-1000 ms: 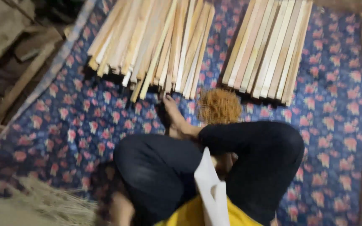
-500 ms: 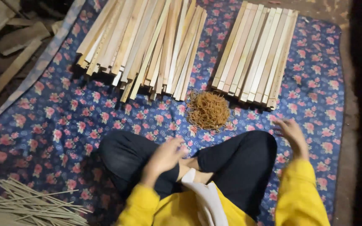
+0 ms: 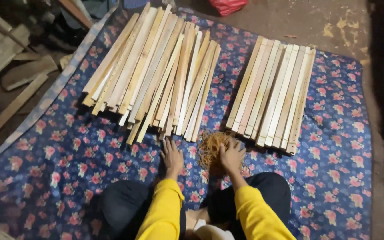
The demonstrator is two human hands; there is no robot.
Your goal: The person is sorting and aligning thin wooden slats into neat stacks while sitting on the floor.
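Wooden slats (image 3: 156,80) lengthwise away, right hand (image 3: 232,155) on rubber bands (image 3: 210,149)

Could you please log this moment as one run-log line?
left hand: flat on floral mat, near loose slat pile | right hand: on rubber bands | neat slat row: untouched

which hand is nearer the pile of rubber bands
Right. The right hand rests on the pile of rubber bands, fingers in it. The left hand lies flat on the floral cloth just left of the pile, apart from it.
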